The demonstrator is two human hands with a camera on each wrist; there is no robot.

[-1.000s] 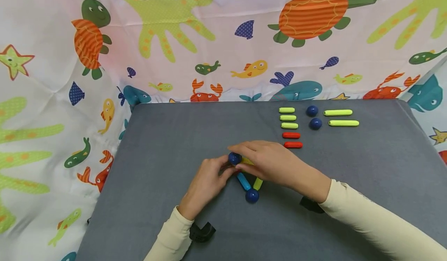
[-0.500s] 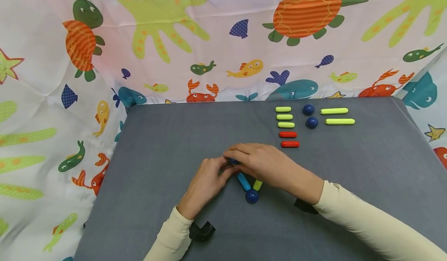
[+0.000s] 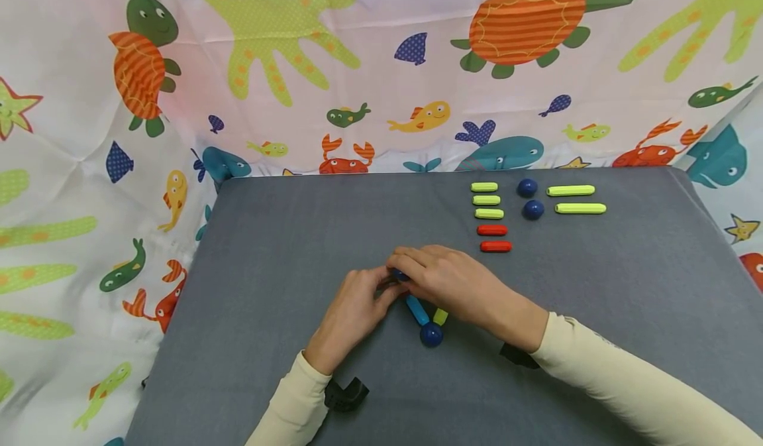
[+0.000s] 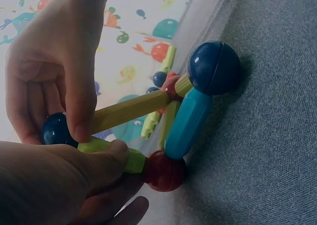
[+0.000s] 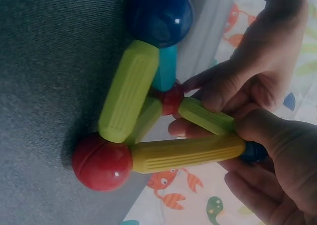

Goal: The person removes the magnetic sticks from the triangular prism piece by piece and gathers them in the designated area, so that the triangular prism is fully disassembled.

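Note:
Both hands hold a frame of toy building sticks and balls standing on the table. My left hand (image 3: 353, 310) pinches a green stick (image 4: 136, 161), which rises from a red ball (image 4: 166, 170) to a raised blue ball (image 4: 53, 129). The fingers of my right hand (image 3: 457, 288) grip that blue ball, where the yellow stick (image 5: 190, 153) also ends. At its lower end the yellow stick meets another red ball (image 5: 101, 163). Nearest me lies a second blue ball (image 3: 431, 334), joined to a light blue stick (image 3: 417, 310) and a short green stick (image 5: 130, 91). In the head view, fingers cover most of the frame.
On the grey table (image 3: 268, 247), farther back to the right, lie several short green sticks (image 3: 486, 200), two red sticks (image 3: 493, 238), two loose blue balls (image 3: 533, 209) and two longer green sticks (image 3: 580, 209). A patterned curtain (image 3: 381, 68) hangs behind the table.
My right hand's fingers have closed farther over the raised blue ball, hiding more of it and the yellow stick. My left hand has stayed almost still. The head view has shifted slightly.

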